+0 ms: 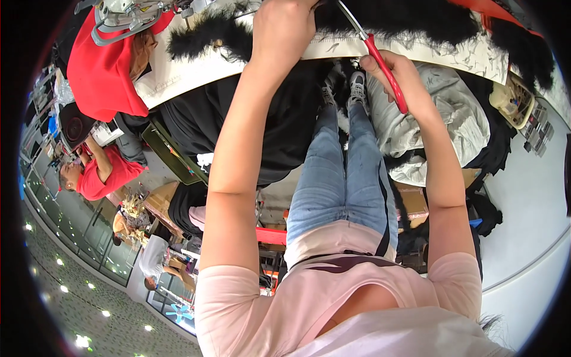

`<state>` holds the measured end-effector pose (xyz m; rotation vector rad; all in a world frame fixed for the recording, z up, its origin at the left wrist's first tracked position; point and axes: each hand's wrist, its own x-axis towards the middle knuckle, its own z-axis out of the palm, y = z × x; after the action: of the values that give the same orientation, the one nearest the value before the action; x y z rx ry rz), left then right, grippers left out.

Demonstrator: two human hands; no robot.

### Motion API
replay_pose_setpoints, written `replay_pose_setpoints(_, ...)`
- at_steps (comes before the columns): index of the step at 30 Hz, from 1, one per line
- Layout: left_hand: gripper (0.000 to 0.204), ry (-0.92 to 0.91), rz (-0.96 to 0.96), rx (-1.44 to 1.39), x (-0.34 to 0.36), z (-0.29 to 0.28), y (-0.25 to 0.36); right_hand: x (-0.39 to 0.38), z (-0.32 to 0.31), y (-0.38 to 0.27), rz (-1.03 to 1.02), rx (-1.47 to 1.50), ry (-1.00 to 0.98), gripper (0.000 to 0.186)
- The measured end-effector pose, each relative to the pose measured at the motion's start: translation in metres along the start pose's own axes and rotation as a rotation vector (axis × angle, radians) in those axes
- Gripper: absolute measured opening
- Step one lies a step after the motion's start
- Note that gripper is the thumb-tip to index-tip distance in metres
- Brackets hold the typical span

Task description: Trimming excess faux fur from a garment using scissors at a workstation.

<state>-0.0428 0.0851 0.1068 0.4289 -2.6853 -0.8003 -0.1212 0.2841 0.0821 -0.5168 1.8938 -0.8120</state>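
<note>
My left hand (pixel 284 31) is closed at the top edge of the view, its fingertips at the near side of a long strip of black fur (pixel 410 22); the very tips are partly cut off. To its right, my right hand (pixel 399 74) grips a pair of scissors (pixel 383 66) with red handles. Their silver blades point up and to the left, reaching the fur between my hands. Left of my left hand lies another black fur piece (pixel 208 37). Beneath the fur is a white worktable (pixel 470 58) scattered with dark fur wisps.
Red cloth (pixel 104 71) drapes over the table's left end beside a metal machine part (pixel 128 21). Black fabric (pixel 205 128) and a pale grey fabric bundle (pixel 443 113) lie under the table's near edge. A person in red (pixel 110 172) works farther left, with other people beyond.
</note>
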Motion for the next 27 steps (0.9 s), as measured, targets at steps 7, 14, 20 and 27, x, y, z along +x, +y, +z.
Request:
replay_pose_setpoints(7, 0.018, -0.029, -0.145, -0.132, -0.003, 0.004, 0.002, 0.002, 0.013, 0.005, 0.048, 0.071, 0.024, 0.058)
replay_pose_setpoints(14, 0.031, -0.14, -0.431, -0.313, -0.016, 0.011, -0.023, 0.005, 0.006, 0.002, 0.118, 0.112, -0.143, 0.064)
replay_pose_setpoints(20, 0.031, -0.222, -0.634, -0.595, -0.018, 0.016, -0.027, 0.002, 0.004, 0.003, 0.12, 0.114, -0.186, 0.063)
replay_pose_setpoints(27, 0.032, -0.082, -0.346, -0.206, -0.014, 0.002, -0.005, 0.003, -0.002, 0.001, 0.028, -0.052, -0.161, 0.063)
